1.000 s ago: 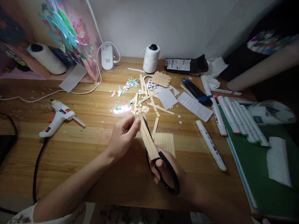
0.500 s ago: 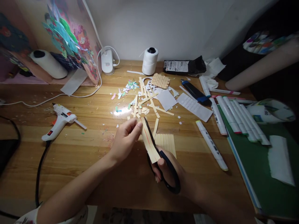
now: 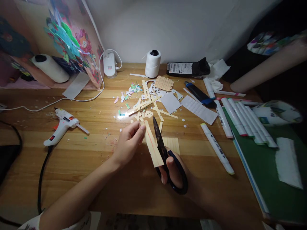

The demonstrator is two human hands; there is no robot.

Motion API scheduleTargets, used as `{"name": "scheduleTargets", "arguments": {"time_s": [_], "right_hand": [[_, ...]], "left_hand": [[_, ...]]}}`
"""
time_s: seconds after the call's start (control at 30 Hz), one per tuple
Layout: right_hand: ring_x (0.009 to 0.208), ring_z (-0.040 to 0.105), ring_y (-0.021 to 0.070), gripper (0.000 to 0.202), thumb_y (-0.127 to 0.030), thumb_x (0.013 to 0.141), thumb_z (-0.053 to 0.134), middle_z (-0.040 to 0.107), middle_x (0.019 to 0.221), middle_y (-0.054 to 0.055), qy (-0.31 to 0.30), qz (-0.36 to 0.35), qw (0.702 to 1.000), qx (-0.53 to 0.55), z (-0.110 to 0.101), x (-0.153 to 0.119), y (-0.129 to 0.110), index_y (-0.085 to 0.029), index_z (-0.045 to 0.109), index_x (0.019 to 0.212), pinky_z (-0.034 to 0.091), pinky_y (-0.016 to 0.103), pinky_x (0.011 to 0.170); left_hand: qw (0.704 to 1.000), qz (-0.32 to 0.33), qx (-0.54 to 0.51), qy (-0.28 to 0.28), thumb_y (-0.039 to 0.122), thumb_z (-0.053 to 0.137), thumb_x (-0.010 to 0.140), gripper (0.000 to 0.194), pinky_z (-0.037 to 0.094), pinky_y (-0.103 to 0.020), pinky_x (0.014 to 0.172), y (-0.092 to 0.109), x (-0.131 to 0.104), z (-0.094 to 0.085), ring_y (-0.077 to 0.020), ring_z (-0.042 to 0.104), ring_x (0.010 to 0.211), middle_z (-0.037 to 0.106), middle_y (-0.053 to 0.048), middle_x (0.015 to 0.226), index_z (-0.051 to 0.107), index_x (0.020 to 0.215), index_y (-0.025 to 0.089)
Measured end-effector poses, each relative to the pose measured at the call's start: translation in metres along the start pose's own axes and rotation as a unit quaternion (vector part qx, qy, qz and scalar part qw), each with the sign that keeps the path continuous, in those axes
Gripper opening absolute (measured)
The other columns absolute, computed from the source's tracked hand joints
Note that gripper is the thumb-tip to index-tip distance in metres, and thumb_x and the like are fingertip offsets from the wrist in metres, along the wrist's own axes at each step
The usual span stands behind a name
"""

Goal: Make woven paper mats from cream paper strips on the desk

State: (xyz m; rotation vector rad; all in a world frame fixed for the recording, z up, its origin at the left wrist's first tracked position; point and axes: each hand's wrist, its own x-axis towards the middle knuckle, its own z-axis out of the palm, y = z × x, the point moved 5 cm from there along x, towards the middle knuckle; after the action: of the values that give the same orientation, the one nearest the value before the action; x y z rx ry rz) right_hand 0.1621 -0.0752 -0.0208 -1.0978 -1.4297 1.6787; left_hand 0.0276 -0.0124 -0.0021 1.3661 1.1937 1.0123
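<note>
My left hand (image 3: 130, 139) pinches the far end of a pale yellow paper strip (image 3: 153, 147) marked with a red line. Black-handled scissors (image 3: 160, 137) are in my right hand (image 3: 176, 167), thumb and fingers through the loops. Their blades look closed and point away from me, just right of the strip. Behind them a pale lined sheet (image 3: 173, 144) lies on the table, partly hidden by my right hand. Thin cut strips (image 3: 144, 107) lie crossed in a loose pile ahead, with small colored paper scraps (image 3: 134, 88) around them and a woven paper square (image 3: 164, 83) behind.
A glue gun (image 3: 62, 123) with a black cord lies at left. At the back stands a thread cone (image 3: 153, 64) beside a black package (image 3: 188, 68). A blue-and-black cutter (image 3: 199, 93) and several markers (image 3: 217, 148) lie right, some on a green mat (image 3: 268, 179).
The scissors have come away from the strip to the right, and their blades now show fully. A freshly cut thin strip now lies across the pile. My left hand has barely moved.
</note>
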Motion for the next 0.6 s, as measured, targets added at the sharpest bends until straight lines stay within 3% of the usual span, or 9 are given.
{"name": "scheduleTargets", "arguments": {"time_s": [0.13,0.3,0.37,0.5,0.6], "right_hand": [[0.035,0.042,0.0074,0.05,-0.066,0.083,0.039,0.041,0.042,-0.007,0.028,0.04,0.997,0.063,-0.005,0.005,0.005,-0.02,0.044,0.064,0.035,0.019,0.035],[0.032,0.042,0.0057,0.028,-0.043,0.081,0.061,0.045,0.04,-0.01,0.069,0.114,0.989,0.065,-0.011,0.006,0.009,-0.018,0.05,0.075,0.036,0.015,0.034],[0.031,0.042,0.0057,0.027,-0.043,0.081,0.062,0.045,0.039,-0.011,0.106,0.112,0.985,0.071,-0.016,0.007,0.009,-0.019,0.049,0.076,0.037,0.015,0.034],[0.029,0.042,0.0062,0.031,-0.046,0.08,0.062,0.043,0.036,-0.012,0.155,0.08,0.982,0.079,-0.028,0.01,0.012,-0.019,0.048,0.077,0.038,0.015,0.034],[0.029,0.041,0.0062,0.032,-0.047,0.079,0.062,0.042,0.035,-0.011,0.162,0.058,0.981,0.089,-0.032,0.013,0.014,-0.019,0.048,0.076,0.039,0.016,0.035]], "left_hand": [[0.999,-0.001,0.051,0.004,0.034,0.047,0.09,0.037,0.025,-0.026,0.05,0.0,0.001,-0.003,-0.0098,0.032,0.052,0.034,0.005,0.054,0.037,0.058,0.019],[0.997,-0.002,0.073,-0.02,0.036,0.044,0.092,0.038,0.028,-0.026,0.053,0.001,0.002,0.0,-0.0099,0.035,0.054,0.038,0.004,0.055,0.039,0.059,0.018],[0.995,-0.01,0.068,-0.073,0.036,0.038,0.094,0.036,0.032,-0.025,0.057,0.002,0.0,0.005,-0.0102,0.041,0.057,0.043,0.004,0.058,0.044,0.063,0.018],[0.968,-0.048,0.07,-0.234,0.036,0.037,0.094,0.03,0.035,-0.024,0.058,0.002,-0.008,0.023,-0.0111,0.046,0.06,0.049,0.003,0.062,0.052,0.075,0.017],[0.957,-0.048,0.077,-0.276,0.035,0.04,0.092,0.028,0.033,-0.024,0.055,0.005,-0.012,0.029,-0.0113,0.044,0.059,0.049,0.002,0.063,0.053,0.076,0.017]]}}
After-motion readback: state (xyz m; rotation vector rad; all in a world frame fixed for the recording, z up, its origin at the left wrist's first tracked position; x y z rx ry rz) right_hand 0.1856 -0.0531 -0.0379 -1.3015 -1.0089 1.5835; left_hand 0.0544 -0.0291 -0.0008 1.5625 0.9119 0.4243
